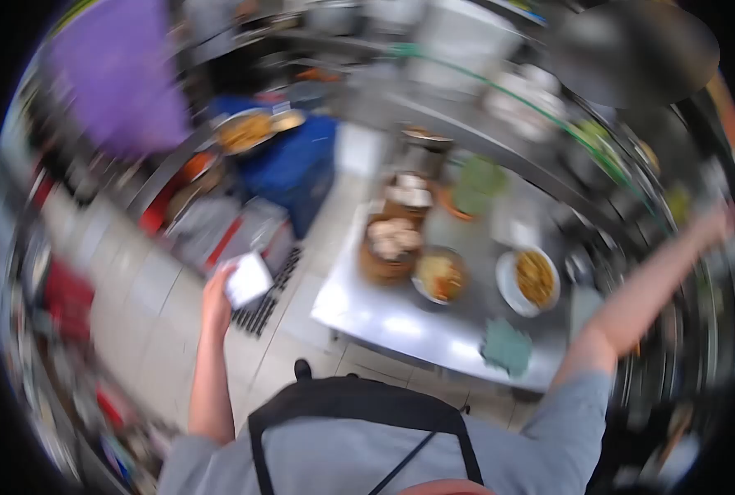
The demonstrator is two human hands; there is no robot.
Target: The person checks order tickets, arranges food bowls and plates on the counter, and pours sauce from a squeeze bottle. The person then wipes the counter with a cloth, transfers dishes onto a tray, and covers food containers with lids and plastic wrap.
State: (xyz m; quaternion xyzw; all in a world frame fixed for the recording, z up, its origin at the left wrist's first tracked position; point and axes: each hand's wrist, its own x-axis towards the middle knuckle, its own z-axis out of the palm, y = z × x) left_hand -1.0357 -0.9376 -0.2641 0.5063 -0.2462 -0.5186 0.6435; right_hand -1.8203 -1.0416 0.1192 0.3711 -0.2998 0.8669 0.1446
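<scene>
My left hand (217,290) is closed on a small white object (248,280), held over the tiled floor at the left; blur hides what the object is. My right arm stretches out to the far right, past the steel table (392,324). At its end, my right hand (718,223) is smeared by motion near the shelving, and its fingers cannot be made out. Nearest to that arm on the table are a white bowl of yellowish food (534,279) and a green cloth (506,346).
Two round containers of pale items (395,239) (409,191) and a bowl of mixed food (439,275) stand on the table. A steel shelf (466,124) runs behind it. Further left are a pan of food (245,132), a person in blue (289,169) and a purple surface (116,78).
</scene>
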